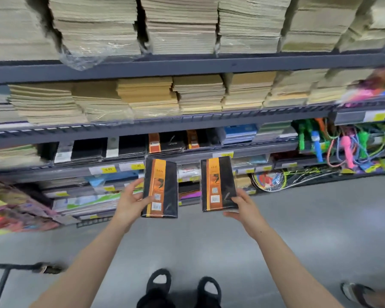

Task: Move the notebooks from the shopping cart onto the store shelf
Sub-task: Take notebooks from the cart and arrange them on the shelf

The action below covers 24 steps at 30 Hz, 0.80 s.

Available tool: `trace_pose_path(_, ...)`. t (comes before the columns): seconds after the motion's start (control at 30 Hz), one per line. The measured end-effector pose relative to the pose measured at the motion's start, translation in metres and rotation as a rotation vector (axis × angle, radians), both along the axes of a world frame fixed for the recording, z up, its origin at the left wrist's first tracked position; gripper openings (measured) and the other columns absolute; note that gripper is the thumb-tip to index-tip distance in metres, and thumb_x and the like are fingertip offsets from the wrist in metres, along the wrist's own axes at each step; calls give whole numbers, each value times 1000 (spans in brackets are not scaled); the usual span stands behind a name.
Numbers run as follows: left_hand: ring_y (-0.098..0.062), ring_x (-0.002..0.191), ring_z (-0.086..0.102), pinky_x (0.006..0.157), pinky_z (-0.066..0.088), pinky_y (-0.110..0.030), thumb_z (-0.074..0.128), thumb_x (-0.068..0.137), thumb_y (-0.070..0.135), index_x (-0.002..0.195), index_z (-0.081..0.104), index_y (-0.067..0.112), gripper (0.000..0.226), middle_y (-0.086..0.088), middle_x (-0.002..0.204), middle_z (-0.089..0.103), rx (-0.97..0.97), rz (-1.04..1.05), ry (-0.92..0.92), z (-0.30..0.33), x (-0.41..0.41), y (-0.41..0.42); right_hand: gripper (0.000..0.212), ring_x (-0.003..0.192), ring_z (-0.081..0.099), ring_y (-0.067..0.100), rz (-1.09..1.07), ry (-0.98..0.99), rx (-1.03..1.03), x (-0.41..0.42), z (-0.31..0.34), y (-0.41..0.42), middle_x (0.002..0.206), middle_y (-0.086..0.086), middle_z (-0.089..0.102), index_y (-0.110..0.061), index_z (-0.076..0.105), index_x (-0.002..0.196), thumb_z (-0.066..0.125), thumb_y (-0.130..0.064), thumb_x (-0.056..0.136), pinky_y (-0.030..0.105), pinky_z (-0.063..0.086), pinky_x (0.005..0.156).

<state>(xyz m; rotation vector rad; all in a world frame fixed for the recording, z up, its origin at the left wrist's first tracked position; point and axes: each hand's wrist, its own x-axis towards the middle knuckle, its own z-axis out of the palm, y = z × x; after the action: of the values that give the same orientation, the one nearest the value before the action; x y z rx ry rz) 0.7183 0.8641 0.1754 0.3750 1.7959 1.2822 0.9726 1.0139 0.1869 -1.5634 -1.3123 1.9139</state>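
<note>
Black shrink-wrapped notebooks with orange bands, one [160, 187] pinched by the left hand [130, 202], one [218, 185] by the right hand [246, 210], should slide flat onto matching black stacks [165, 142] at twelve o'clock.

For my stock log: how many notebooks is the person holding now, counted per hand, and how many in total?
Notebook in the left hand: 1, black with an orange band
Notebook in the right hand: 1, black with an orange band
Total held: 2
Both are held in front of the shelf, not yet placed on it.
</note>
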Motion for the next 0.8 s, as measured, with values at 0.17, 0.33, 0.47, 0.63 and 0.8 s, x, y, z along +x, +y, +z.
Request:
trace_pose_path(0.17, -24, 81, 72, 79, 55, -46, 72, 76, 4, 127, 47, 26, 61, -9, 91, 75, 95, 100, 0, 0, 8, 36, 32, 91, 58, 12, 76, -10, 73, -8, -6, 59, 120, 0, 48, -8, 54, 121, 42, 1, 92, 23, 58, 63)
trace_pose_path(0.33, -17, 84, 72, 76, 53, -32, 70, 79, 5, 122, 49, 34, 56, -1, 89, 76, 195, 95, 79, -19, -6, 77, 37, 82, 68, 8, 135, 60, 145, -46, -41, 100, 127, 0, 56, -17, 45, 132, 38, -11, 97, 38, 53, 89)
trace_pose_path(0.47, -12, 76, 71, 62, 53, -24, 71, 78, 9, 127, 46, 35, 61, -7, 99, 74, 299, 136, 101, -46, -28, 106, 43, 106, 58, 13, 138, 92, 287, -89, -64, 132, 137, -9, 42, -23, 34, 140, 40, -23, 97, 33, 44, 96)
trace_pose_path(0.63, -35, 124, 50, 103, 38, -59, 86, 45, 53, 117, 50, 55, 80, -16, 118, 64, 429, 179, 196, -82, -54, 125, 47, 132, 38, 21, 162, 42, 582, -135, -97, 168, 136, -2, 43, -14, 33, 141, 39, -31, 97, 27, 30, 100)
trace_pose_path(0.8, -37, 129, 43, 100, 41, -47, 70, 79, 17, 126, 48, 37, 55, -12, 107, 68, 576, 174, 286, -117, -70, 138, 39, 111, 50, 34, 140, -350, 1263, -152, -137, 180, 120, 17, 60, -6, 50, 129, 41, -26, 97, 36, 40, 90)
